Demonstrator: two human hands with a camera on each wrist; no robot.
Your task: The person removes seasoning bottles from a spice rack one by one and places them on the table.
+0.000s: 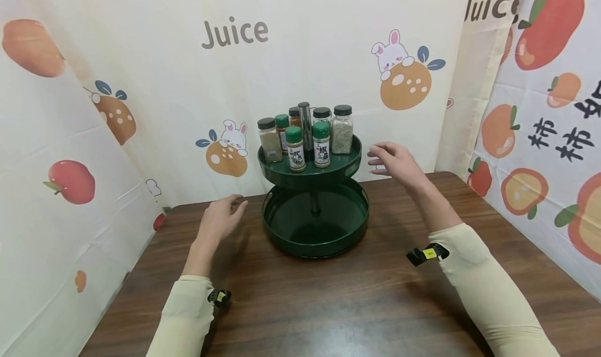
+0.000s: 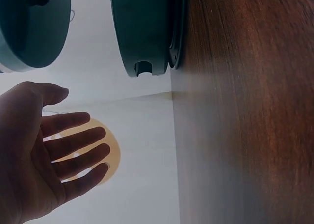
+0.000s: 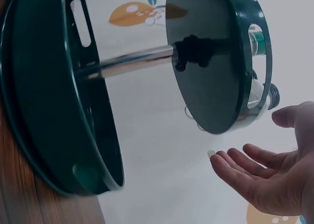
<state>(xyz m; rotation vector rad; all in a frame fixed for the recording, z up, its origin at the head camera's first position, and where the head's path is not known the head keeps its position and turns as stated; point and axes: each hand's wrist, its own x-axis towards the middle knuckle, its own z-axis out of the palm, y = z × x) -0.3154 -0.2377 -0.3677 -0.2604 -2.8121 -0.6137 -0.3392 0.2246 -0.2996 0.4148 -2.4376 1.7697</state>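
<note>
A dark green two-tier round rack (image 1: 315, 242) stands toward the back of the table. Its upper tray (image 1: 300, 179) carries several spice jars, among them a tall jar with a black lid (image 1: 342, 132) and two green-capped shakers, one of them a salt-and-pepper style shaker (image 1: 322, 151). The lower tray holds nothing that shows. To the left of the rack my left hand (image 1: 220, 218) hovers over the table with fingers spread, touching nothing. My right hand (image 1: 396, 164) is raised just right of the upper tray, its fingers loosely bent toward the tray and apart from it.
The brown wooden table (image 1: 310, 305) stretches in front of the rack. Behind and at both sides hangs a printed curtain (image 1: 319, 44) with fruit and rabbit pictures. A slim silver cylinder (image 1: 305, 125) stands among the jars.
</note>
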